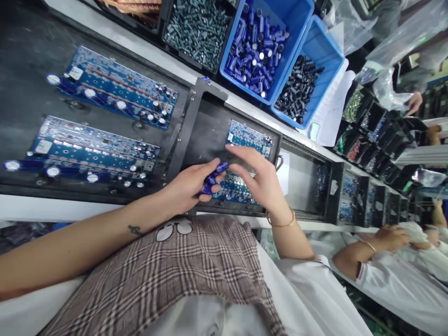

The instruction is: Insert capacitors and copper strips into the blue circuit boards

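My left hand (189,185) is closed around several blue cylindrical capacitors (207,185), one of which sticks out beyond the thumb. My right hand (262,176) is just to the right of them, its thumb and forefinger apart and no part visible between them. The right thumb is close to the tip of the protruding capacitor; whether they touch, I cannot tell. Beneath both hands lies a blue circuit board (249,134) in a black tray (206,126). Another blue board section (241,191) shows below my right hand, partly covered.
At left, two populated boards (126,86) (98,144) lie in a black carrier. Beyond the line are a blue bin of capacitors (227,70), a blue bin of black parts (331,70) and a bin of small dark parts (198,30). Co-workers (392,266) sit at right.
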The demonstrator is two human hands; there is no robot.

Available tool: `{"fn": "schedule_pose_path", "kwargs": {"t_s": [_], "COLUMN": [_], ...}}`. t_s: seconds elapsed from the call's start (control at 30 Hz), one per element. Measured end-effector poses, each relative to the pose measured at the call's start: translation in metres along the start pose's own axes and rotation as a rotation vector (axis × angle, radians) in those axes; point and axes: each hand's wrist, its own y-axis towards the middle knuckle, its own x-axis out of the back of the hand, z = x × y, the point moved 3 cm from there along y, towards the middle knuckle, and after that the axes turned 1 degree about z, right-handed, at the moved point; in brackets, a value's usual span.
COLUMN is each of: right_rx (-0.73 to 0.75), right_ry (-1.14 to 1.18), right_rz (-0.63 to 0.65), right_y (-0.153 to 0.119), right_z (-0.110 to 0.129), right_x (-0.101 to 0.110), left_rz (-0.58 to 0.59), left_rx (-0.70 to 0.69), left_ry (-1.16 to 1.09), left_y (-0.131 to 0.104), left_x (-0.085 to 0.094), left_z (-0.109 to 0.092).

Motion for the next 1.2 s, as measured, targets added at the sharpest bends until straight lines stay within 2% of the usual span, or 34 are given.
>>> {"fn": "schedule_pose_path", "kwargs": {"t_s": [0.07,0.17,0.27,0.37,0.5,0.6,0.77,0.9,1.13,1.2], "right_rx": [-0.023,-0.131,-0.220,-0.245,-0.237,-0.222,-0.191,-0.170,0.031,0.029], "right_ry": [0.070,-0.082,-0.226,-0.264,-0.305,-0.326,-0.353,-0.385,-0.438,-0.392], "right_rz": [0.007,-0.106,-0.099,-0.041,-0.046,-0.053,-0.053,-0.057,-0.058,-0.069], "right_y": [-0.021,-0.061,-0.100,-0.120,-0.123,-0.121,-0.122,-0.121,-0.122,-0.122], "right_z": [0.014,0.017,0.002,-0.014,-0.022,-0.022,-0.018,-0.015,-0.017,-0.013], "right_x": [0.009,0.015,0.000,-0.022,-0.035,-0.033,-0.030,-0.032,-0.034,-0.029], "left_rz": [0.041,0.125,0.227,0.265,0.265,0.262,0.180,0.140,0.072,0.060], "left_rx": [0.053,0.233,0.432,0.492,0.447,0.409,0.388,0.333,0.331,0.320], "left_ry": [0.064,0.117,0.183,0.256,0.260,0.242,0.233,0.126,-0.014,-0.029], "left_y": [-0.006,-0.021,-0.035,-0.040,-0.038,-0.037,-0.035,-0.034,-0.036,-0.036], "left_x": [-0.006,-0.014,-0.018,-0.015,-0.010,-0.007,-0.005,-0.006,-0.004,-0.003], "left_z": [0.006,0.024,0.049,0.068,0.078,0.080,0.083,0.083,0.084,0.083]}}
